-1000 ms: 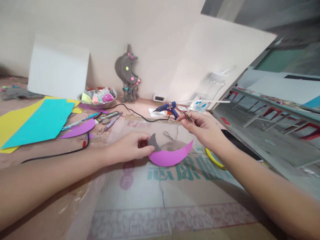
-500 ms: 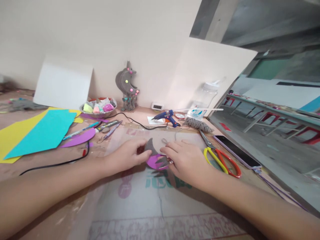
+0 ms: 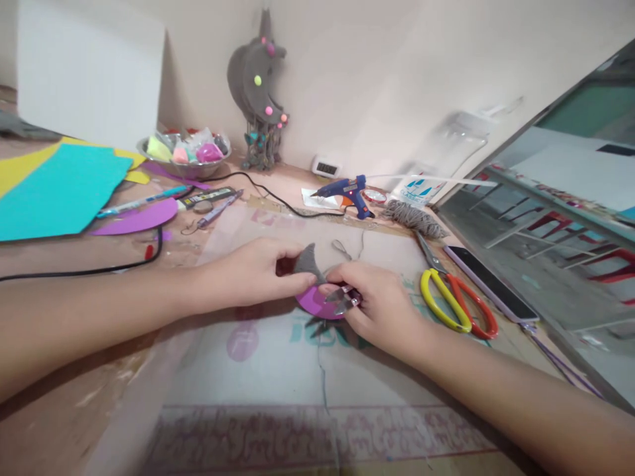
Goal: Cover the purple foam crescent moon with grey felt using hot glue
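Note:
My left hand (image 3: 270,271) pinches a small grey yarn-wrapped piece (image 3: 308,261) with a pointed tip, backed by purple paper (image 3: 317,303). My right hand (image 3: 370,291) is closed around small metal snips (image 3: 342,299), whose blades point left over the purple paper. Its thumb and index finger also touch the edge of the grey piece. A thin grey strand (image 3: 323,380) lies on the plastic-covered board below, and a small loop of yarn (image 3: 341,248) shows just above my right hand.
Yellow-and-orange scissors (image 3: 446,301), a phone (image 3: 491,284) and a grey yarn bundle (image 3: 415,218) lie right. A blue glue gun (image 3: 347,195) sits behind. Coloured paper (image 3: 64,192), pens and a bowl (image 3: 186,168) are left. A moon ornament (image 3: 255,86) stands by the wall.
The view has tilted down and shifted. The snips' blades, lower over the purple paper before, now show more clearly between my hands. Both hands keep their hold.

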`<state>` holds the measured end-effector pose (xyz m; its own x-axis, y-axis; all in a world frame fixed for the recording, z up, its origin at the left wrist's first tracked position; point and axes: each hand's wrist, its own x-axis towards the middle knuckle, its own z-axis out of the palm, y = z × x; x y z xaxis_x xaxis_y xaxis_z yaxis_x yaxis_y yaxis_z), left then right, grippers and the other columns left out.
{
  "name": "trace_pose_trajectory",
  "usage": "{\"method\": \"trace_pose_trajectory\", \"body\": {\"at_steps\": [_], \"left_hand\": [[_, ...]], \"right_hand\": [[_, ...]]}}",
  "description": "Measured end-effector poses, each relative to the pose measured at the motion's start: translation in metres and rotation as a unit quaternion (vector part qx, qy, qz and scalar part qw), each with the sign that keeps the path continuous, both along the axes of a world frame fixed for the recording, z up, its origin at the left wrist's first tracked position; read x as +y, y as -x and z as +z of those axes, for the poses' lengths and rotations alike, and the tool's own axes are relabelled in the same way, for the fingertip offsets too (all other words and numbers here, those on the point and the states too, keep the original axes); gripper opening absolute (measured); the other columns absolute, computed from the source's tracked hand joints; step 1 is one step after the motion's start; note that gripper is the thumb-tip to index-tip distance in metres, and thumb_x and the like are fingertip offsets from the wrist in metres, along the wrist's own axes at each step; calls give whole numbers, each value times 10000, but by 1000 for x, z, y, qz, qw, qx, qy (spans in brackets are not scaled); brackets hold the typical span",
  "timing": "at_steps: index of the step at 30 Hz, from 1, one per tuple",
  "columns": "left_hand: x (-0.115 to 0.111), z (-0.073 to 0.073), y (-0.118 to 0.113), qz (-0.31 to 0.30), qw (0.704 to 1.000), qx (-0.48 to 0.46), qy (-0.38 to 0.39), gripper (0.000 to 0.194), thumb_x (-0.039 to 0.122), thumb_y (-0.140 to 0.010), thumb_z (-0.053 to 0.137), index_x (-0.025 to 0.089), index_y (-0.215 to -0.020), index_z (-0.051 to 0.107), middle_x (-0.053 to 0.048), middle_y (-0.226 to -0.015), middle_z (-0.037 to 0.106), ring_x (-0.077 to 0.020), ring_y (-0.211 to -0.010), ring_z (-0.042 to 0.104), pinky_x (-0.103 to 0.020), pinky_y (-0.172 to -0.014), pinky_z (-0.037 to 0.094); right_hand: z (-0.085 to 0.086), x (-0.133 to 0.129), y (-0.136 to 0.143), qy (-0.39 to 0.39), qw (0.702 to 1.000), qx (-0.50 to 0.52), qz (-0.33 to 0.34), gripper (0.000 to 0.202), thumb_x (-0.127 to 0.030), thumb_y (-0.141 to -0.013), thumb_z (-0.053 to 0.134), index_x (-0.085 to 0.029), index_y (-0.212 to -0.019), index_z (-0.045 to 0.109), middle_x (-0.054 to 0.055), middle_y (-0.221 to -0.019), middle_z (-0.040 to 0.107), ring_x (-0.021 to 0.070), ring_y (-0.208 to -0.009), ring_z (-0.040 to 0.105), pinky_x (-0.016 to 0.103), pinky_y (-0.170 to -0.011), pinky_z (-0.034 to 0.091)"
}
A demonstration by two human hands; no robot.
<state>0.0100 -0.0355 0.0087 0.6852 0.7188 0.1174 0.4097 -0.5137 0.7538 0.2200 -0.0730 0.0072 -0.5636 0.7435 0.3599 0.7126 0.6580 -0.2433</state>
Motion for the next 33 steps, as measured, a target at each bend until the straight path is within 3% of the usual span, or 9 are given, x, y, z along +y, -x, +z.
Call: {"method": "trace_pose_trajectory", "body": {"at_steps": [8, 23, 33], "left_hand": [[4, -1, 2, -6, 1000, -12, 13, 167, 273, -830, 462, 151, -792, 571, 29, -708, 526, -110, -660, 480, -228, -592, 366], [4, 1, 2, -44, 998, -27, 42, 167, 203, -809, 445, 147, -860, 594, 19, -760, 562, -127, -750, 523, -228, -677, 404], [3, 1, 1, -27, 999, 9, 47, 188, 281, -815, 452, 145, -799, 580, 23, -702, 532, -111, -666, 491, -216, -590, 371]], "right_hand": [[-3, 2, 2, 47, 996, 69, -14, 207, -303, -889, 501, -176, -736, 562, -16, -629, 580, 89, -574, 514, 205, -561, 371], [-2, 1, 3, 48, 996, 80, -8, 223, -305, -886, 510, -166, -720, 560, -33, -600, 537, 61, -539, 462, 184, -531, 354], [-5, 3, 2, 58, 996, 68, -3, 214, -312, -880, 509, -168, -730, 559, -29, -603, 539, 70, -548, 469, 191, -530, 349]]}}
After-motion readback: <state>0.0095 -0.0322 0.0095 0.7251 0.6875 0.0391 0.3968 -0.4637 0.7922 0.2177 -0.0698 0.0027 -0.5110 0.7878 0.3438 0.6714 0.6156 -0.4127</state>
